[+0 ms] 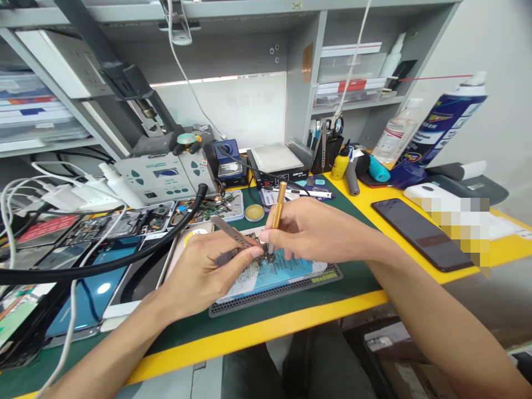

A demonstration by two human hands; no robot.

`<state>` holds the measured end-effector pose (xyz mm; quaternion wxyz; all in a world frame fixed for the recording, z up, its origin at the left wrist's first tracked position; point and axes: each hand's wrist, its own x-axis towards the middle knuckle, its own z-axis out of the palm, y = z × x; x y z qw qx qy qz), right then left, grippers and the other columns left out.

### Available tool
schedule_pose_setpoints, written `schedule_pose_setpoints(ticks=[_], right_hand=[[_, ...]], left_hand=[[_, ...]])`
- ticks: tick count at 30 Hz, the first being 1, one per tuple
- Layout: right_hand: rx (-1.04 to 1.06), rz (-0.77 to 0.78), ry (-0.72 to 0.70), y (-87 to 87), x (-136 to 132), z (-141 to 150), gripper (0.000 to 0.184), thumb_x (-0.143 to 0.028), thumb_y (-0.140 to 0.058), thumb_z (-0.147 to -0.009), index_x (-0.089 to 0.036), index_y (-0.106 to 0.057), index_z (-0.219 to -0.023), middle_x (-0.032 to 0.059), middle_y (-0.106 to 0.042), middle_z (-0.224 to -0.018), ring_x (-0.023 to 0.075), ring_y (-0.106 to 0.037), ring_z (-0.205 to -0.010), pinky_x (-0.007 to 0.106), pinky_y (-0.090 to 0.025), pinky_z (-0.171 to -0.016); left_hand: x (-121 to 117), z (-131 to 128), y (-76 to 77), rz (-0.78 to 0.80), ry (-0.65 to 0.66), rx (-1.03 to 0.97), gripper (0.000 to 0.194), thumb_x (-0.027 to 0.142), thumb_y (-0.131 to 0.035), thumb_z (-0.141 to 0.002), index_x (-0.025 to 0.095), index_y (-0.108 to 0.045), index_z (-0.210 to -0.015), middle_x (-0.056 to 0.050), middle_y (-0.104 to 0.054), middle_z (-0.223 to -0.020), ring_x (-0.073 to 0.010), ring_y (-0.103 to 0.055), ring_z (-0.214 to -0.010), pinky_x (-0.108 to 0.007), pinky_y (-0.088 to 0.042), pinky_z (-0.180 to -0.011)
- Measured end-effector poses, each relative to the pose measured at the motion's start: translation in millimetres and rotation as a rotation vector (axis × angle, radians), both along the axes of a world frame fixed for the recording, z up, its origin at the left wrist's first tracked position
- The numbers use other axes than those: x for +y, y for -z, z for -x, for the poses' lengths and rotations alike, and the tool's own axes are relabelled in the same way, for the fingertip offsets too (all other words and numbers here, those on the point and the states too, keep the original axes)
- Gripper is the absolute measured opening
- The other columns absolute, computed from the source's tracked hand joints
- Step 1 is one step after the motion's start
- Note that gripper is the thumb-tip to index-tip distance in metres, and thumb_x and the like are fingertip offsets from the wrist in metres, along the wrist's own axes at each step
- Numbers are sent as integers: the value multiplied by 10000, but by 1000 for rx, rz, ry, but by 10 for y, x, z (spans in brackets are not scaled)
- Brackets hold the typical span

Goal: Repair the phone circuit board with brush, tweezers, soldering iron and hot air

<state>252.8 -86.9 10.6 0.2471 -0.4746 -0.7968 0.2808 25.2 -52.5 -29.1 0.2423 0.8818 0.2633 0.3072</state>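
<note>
My left hand is closed on a pair of grey metal tweezers, whose tips point right toward a small dark circuit board. My right hand grips a slim pen-like tool with a gold handle, held nearly upright. Its lower end reaches down at the board; the exact tip is too small to make out. Both hands meet over a blue and white work pad, which lies on a dark perforated mat. Fingers partly cover the board.
Phones and phone parts crowd the left, crossed by a black hose. A parts tray and a round tin sit behind my hands. On the right lie a black phone and a spray can.
</note>
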Motion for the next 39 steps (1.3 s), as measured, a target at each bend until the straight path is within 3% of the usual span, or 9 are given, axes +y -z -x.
schedule_pose_setpoints(ticks=[8, 22, 29, 39], right_hand=[[-4, -22, -4, -15, -14, 18, 233, -296, -571, -969, -160, -710, -840, -18, -617, -615, 119, -535, -548, 237, -308, -500], [-16, -68, 1, -21, -26, 28, 205, -291, -602, -953, -162, -698, -826, -29, -636, -654, 118, -554, -596, 237, -342, -560], [-85, -121, 16, -13, -14, 31, 246, -303, -583, -960, -161, -687, -787, -32, -600, -621, 122, -521, -571, 259, -287, -530], [-100, -135, 20, 5, -8, 23, 253, -311, -576, -964, -165, -661, -777, -38, -584, -611, 115, -499, -557, 257, -278, -515]], left_hand=[[-12, -19, -35, -11, -23, 17, 247, 365, -597, -961, 203, -769, -891, -22, -745, -749, -175, -689, -744, -232, -520, -635], [6, -1, -24, 55, -5, 10, 235, 324, -636, -949, 183, -757, -806, -24, -778, -906, -161, -697, -794, -236, -512, -725], [-3, 10, -38, 69, -10, 32, 211, 342, -622, -956, 213, -787, -938, -12, -776, -883, -159, -688, -767, -236, -520, -716], [-4, -2, -51, 62, -9, 41, 237, 351, -598, -961, 211, -771, -878, -8, -764, -843, -160, -683, -757, -236, -513, -689]])
